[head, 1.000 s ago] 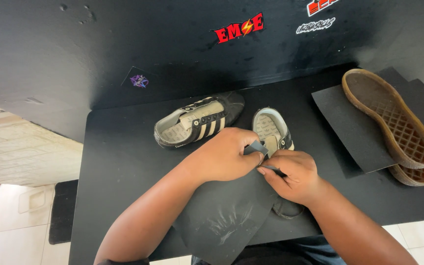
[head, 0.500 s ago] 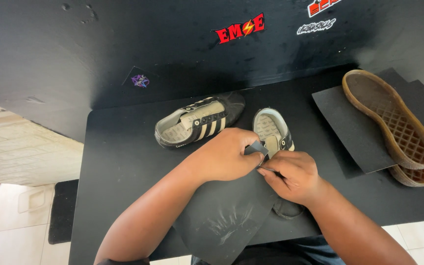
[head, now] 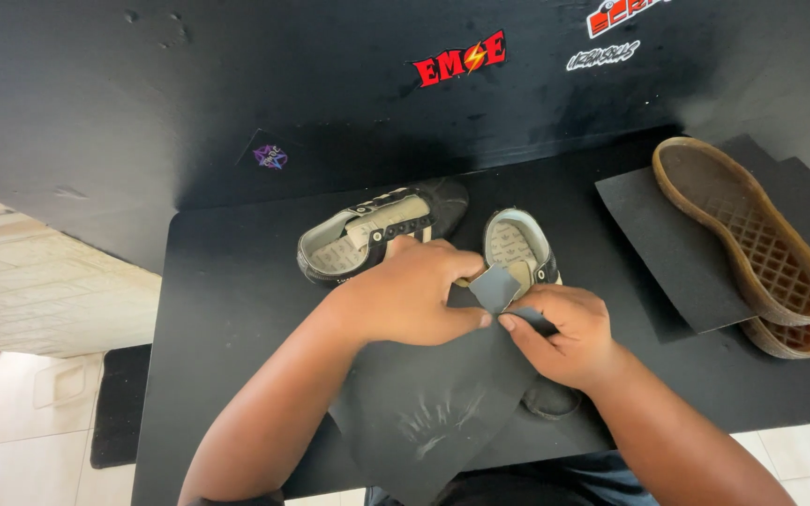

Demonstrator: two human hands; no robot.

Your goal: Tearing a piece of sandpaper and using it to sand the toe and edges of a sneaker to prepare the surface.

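Left hand (head: 410, 300) and right hand (head: 560, 333) together on black bench (head: 227, 281), fingers pinching small grey sandpaper piece (head: 496, 286) over small shoe (head: 517, 245); barely shifted since a second ago, apparently mid-fold.

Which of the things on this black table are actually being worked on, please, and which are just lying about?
In hand:
- left hand and right hand, both pinching a small dark grey piece
- small shoe beneath it
- dark sheet under the hands

Lying about:
- striped black sneaker
- two tan outsoles
- dark sheet under them
- stickers
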